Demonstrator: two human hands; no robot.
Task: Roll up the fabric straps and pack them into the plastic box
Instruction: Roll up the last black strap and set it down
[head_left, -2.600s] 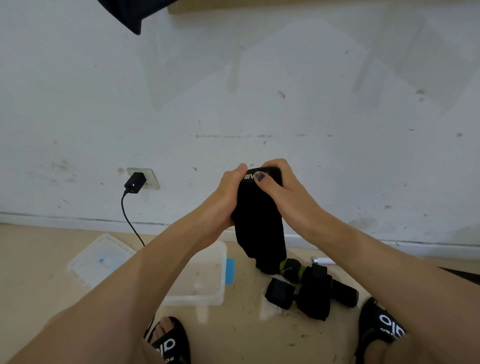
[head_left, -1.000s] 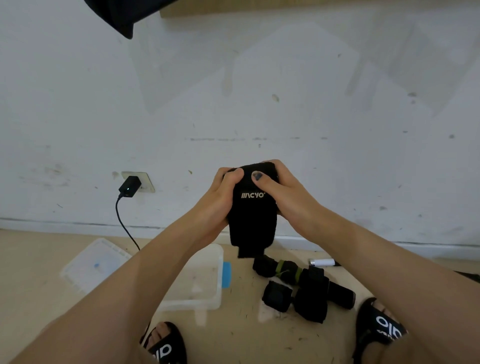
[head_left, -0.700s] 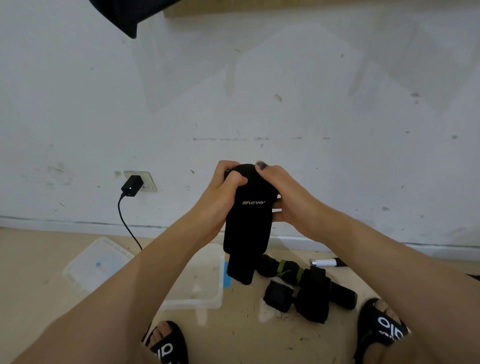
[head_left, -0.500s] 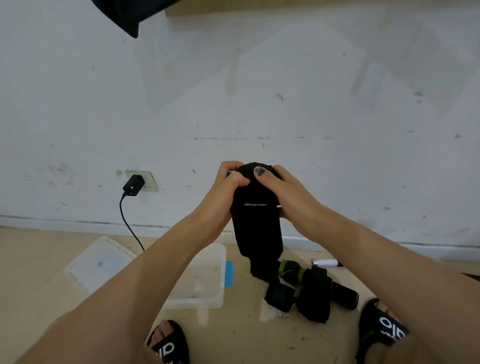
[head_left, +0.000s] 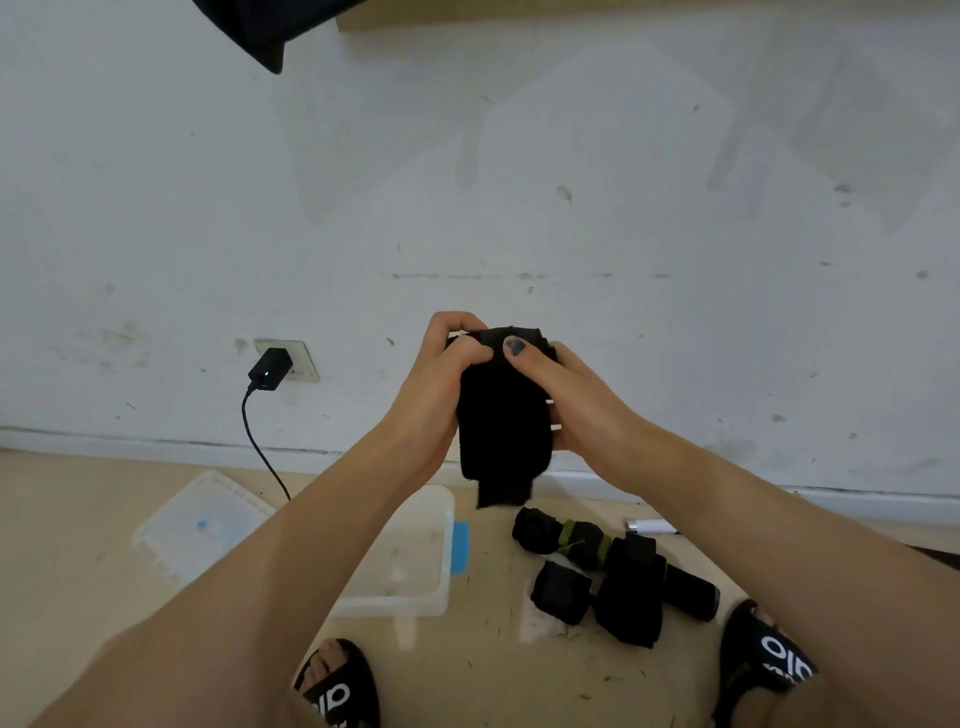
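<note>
- While we hold the black strap (head_left: 503, 415) up before the wall, our left hand (head_left: 435, 387) and right hand (head_left: 566, 397) both curl round its rolled top, thumbs pressing.
- It looks soft, light and floppy, so we judge a firm pinch at the roll best.
- The plastic box (head_left: 402, 558) sits on the floor below.
- One sandal (head_left: 769, 657) reads "oio"; no writing on the strap is legible.

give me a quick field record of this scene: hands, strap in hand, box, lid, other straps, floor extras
left hand: grips the black strap at its top
right hand: grips the same strap, thumb on top
strap in hand: partly rolled, short tail hanging
plastic box: open on the floor, no straps visible inside
lid: on the floor left of the box
rolled straps: clustered on the floor right of the box
charger: plugged into wall socket
</note>
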